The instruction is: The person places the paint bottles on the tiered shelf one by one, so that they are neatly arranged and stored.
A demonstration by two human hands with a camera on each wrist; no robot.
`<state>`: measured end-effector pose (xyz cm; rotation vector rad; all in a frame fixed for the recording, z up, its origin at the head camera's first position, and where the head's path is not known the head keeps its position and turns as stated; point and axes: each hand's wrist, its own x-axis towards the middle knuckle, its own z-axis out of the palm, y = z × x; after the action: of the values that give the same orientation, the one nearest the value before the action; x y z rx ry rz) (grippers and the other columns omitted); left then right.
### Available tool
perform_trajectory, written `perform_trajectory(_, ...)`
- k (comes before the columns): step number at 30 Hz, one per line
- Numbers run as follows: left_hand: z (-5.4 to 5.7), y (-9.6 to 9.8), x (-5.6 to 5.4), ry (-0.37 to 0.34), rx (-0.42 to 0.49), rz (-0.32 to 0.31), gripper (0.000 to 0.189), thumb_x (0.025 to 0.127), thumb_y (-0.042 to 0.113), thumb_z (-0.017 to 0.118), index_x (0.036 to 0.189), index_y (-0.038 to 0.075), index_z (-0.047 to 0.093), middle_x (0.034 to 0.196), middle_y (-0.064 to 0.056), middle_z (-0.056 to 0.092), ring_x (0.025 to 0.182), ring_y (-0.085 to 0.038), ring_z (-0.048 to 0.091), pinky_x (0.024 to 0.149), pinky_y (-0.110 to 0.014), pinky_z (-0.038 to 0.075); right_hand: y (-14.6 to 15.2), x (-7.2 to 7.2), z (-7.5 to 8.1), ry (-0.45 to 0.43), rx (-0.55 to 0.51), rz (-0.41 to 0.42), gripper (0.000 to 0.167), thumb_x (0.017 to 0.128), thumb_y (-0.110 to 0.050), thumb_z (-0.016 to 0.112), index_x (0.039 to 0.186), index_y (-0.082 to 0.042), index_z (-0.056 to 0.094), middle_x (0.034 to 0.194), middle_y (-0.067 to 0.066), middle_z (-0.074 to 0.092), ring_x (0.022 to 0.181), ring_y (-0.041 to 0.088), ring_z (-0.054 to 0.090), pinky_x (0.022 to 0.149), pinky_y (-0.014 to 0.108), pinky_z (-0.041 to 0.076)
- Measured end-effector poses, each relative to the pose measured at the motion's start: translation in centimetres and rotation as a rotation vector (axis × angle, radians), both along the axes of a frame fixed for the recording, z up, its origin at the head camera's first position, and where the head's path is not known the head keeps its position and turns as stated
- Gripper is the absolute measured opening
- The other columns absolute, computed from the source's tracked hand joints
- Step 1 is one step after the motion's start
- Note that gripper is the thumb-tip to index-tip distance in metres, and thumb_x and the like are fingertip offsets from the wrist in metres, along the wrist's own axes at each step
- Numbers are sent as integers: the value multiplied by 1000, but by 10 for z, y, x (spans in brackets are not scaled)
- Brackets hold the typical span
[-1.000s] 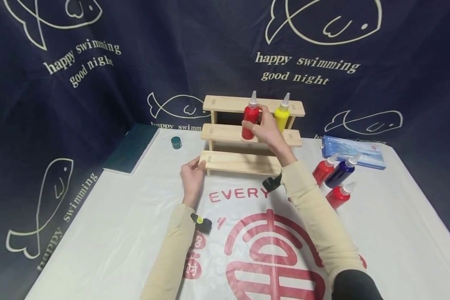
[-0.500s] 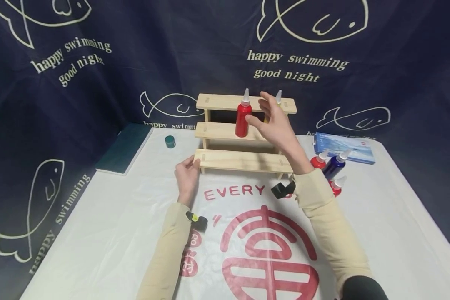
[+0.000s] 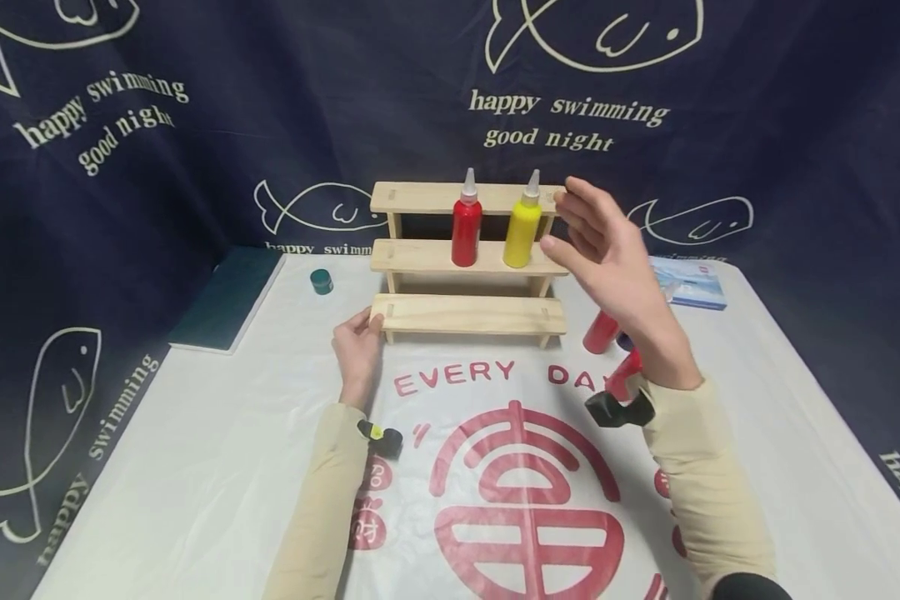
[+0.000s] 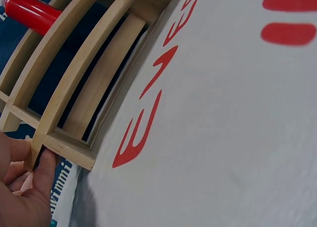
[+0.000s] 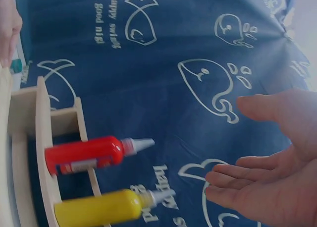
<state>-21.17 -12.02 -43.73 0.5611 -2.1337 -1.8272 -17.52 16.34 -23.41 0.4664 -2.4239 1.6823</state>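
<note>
A three-tier wooden shelf (image 3: pixel 468 314) stands at the table's back. My left hand (image 3: pixel 356 350) pinches the left end of its lowest board (image 4: pixel 74 83) between thumb and fingers. Upright on the middle board are a red paint bottle (image 3: pixel 465 233) and, to its right, a yellow paint bottle (image 3: pixel 522 232), both with pointed clear nozzles. My right hand (image 3: pixel 618 267) is raised to the right of the yellow bottle, apart from it, fingers spread and holding nothing. The right wrist view shows the same red bottle (image 5: pixel 84 155) and yellow bottle (image 5: pixel 99 209) beyond the hand.
More bottles, including a red one (image 3: pixel 602 332), stand right of the shelf, partly hidden by my right hand and wrist. A blue box (image 3: pixel 693 283) lies behind them. On the left are a small green jar (image 3: pixel 321 282) and a dark green book (image 3: pixel 228 300).
My right hand has let go of the red bottle on the middle board and moved right, past the yellow bottle. My left hand keeps its grip on the shelf. The head view has shifted slightly.
</note>
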Motion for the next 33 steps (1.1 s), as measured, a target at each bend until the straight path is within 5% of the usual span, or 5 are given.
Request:
perform_trajectory(8, 1, -1, -1, -23, -2, 11, 35, 94, 12, 63, 126, -1, 62, 127, -20, 63, 113, -26, 65, 91, -26, 57, 42, 17, -10, 24, 22, -35, 63, 92, -7, 66, 149, -10, 38, 149, 10, 46, 138, 19, 42, 114, 20, 36)
perform_trajectory(15, 1, 0, 0, -37, -9, 16, 35, 94, 13, 63, 126, -1, 62, 127, -19, 63, 113, -26, 65, 92, -27, 57, 75, 24, -25, 31, -57, -23, 57, 91, 0, 65, 144, -7, 46, 139, 4, 55, 130, 12, 50, 105, 11, 42)
perform_trajectory(33, 1, 0, 0, -45, 0, 15, 35, 94, 12, 63, 127, 0, 62, 128, -19, 63, 113, -26, 65, 92, -27, 57, 125, 33, -68, -138, 156, -78, 65, 90, -4, 68, 148, -9, 39, 135, -13, 55, 127, 0, 51, 103, 8, 41)
